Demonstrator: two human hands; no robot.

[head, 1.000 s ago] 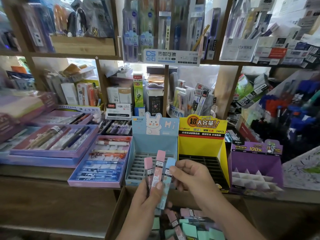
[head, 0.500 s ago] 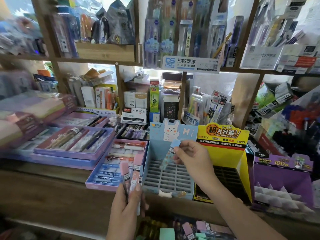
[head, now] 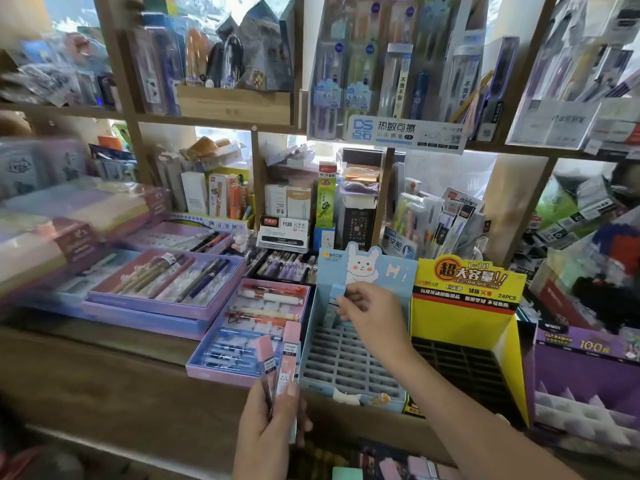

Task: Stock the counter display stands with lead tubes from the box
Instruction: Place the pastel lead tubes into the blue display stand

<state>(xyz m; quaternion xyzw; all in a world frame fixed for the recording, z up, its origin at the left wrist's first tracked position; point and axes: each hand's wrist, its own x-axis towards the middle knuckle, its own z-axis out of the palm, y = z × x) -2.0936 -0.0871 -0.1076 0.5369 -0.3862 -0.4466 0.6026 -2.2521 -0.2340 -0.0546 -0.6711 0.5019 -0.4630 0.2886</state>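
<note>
My right hand (head: 372,311) pinches a blue-capped lead tube (head: 335,299) upright over the back-left slots of the blue rabbit display stand (head: 349,362), whose grid of slots shows no tubes. My left hand (head: 268,427) grips two pink-capped lead tubes (head: 282,362) in front of the stand's left edge. A yellow display stand (head: 464,327) and a purple display stand (head: 585,375) sit to the right. The box (head: 391,467) with pink and green tubes shows at the bottom edge.
Purple and pink pen trays (head: 249,334) lie left of the blue stand on the wooden counter (head: 104,368). Packed wooden shelves (head: 221,119) rise behind. Pen bins (head: 595,265) crowd the right side.
My right hand took the blue tube out of the left hand's bundle and carried it up and forward to the stand's back rows. The left hand moved left, keeping two pink tubes.
</note>
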